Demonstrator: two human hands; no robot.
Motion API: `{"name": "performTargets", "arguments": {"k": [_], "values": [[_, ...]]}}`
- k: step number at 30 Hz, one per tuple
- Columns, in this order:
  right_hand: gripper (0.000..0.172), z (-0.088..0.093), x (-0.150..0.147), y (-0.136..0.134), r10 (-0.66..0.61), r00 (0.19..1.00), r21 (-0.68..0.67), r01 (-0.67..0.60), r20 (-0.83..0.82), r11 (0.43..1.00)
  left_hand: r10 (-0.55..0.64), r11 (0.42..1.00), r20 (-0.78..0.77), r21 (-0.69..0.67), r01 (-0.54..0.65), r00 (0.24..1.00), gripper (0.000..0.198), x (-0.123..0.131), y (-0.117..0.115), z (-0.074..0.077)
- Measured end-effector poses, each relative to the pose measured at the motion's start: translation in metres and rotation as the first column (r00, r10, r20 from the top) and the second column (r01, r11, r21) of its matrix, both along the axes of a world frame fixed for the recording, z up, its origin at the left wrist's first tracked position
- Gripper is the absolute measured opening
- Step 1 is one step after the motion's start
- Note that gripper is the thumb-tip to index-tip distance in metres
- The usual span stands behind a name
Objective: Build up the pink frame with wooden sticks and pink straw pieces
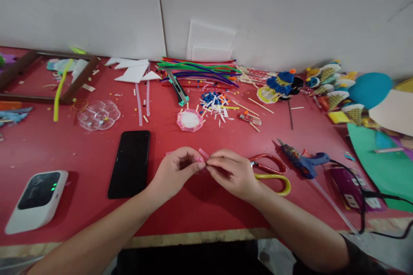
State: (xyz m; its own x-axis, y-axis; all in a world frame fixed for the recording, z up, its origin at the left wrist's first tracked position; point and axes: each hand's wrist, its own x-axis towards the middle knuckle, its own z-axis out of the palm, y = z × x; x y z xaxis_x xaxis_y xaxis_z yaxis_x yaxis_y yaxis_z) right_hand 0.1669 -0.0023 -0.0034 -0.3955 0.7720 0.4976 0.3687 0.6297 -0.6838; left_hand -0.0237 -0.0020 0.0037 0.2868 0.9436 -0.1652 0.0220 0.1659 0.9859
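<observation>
In the head view my left hand (177, 167) is closed in a pinch on a small pink strip (203, 153), its kind hard to make out. My right hand (234, 172) meets it fingertip to fingertip, also pinching; what lies between its fingers is too small to name. Behind my hands sits a pink ring-shaped piece (189, 120) with a white middle and short sticks around its rim. Scissors (274, 180) with red and yellow handles lie partly behind my right hand. A black phone (129, 164) lies left of my left hand.
A blue glue gun (303, 161) with a black cable rests at right. Behind are a utility knife (177, 88), pipe cleaners (200, 68), cut scraps (214, 103) and a lighter (250, 119). A clear flower-shaped palette (99, 115) and white device (37, 202) stand left.
</observation>
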Motion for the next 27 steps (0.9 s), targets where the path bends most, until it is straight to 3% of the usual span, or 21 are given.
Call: {"name": "performTargets", "arguments": {"k": [3, 7, 9, 12, 14, 16, 18, 19, 22, 24, 26, 27], "values": [[0.011, -0.003, -0.002, 0.002, -0.003, 1.0, 0.006, 0.003, -0.008, 1.0, -0.022, 0.993, -0.097, 0.112, 0.033, 0.995, 0.011, -0.001, -0.001, 0.003], [0.011, -0.005, -0.004, 0.004, -0.042, 0.999, 0.019, 0.043, -0.035, 0.999, -0.002, 0.943, -0.408, 0.303, 0.138, 0.913, 0.009, -0.008, 0.0, 0.011], [0.01, -0.004, -0.003, 0.004, -0.09, 0.995, -0.007, 0.09, -0.045, 0.996, 0.137, 0.883, -0.605, 0.433, 0.181, 0.785, 0.015, -0.015, 0.002, 0.013], [0.009, -0.001, 0.001, 0.005, -0.155, 0.985, -0.029, 0.153, -0.075, 0.988, 0.413, 0.78, -0.79, 0.564, 0.272, 0.452, 0.024, -0.025, 0.007, 0.011], [0.009, -0.001, 0.002, 0.006, -0.171, 0.981, -0.029, 0.169, -0.091, 0.985, 0.464, 0.769, -0.832, 0.548, 0.329, 0.303, 0.029, -0.029, 0.009, 0.009], [0.009, -0.001, 0.003, 0.006, -0.169, 0.981, -0.027, 0.167, -0.093, 0.986, 0.459, 0.775, -0.854, 0.519, 0.359, 0.245, 0.032, -0.03, 0.009, 0.008], [0.009, -0.001, 0.002, 0.006, -0.162, 0.983, -0.03, 0.16, -0.09, 0.987, 0.465, 0.774, -0.842, 0.536, 0.336, 0.272, 0.033, -0.028, 0.009, 0.009], [0.009, -0.001, 0.001, 0.006, -0.16, 0.983, -0.037, 0.158, -0.092, 0.987, 0.468, 0.767, -0.819, 0.563, 0.308, 0.331, 0.032, -0.026, 0.009, 0.01], [0.008, -0.001, -0.002, 0.004, -0.156, 0.983, -0.067, 0.15, -0.101, 0.986, 0.315, 0.819, -0.666, 0.551, 0.161, 0.676, 0.026, -0.018, 0.007, 0.012], [0.008, -0.001, -0.005, 0.003, -0.137, 0.984, -0.063, 0.13, -0.112, 0.989, 0.081, 0.935, -0.439, 0.344, 0.084, 0.895, 0.023, -0.011, 0.004, 0.012], [0.009, -0.002, -0.008, 0.001, -0.099, 0.987, -0.041, 0.094, -0.124, 0.995, -0.009, 0.989, -0.215, 0.145, 0.041, 0.976, 0.024, -0.003, 0.001, 0.011], [0.01, -0.003, -0.009, 0.001, -0.08, 0.988, -0.028, 0.077, -0.13, 0.997, 0.005, 0.996, -0.134, 0.092, 0.007, 0.991, 0.022, 0.0, 0.0, 0.01]]}}
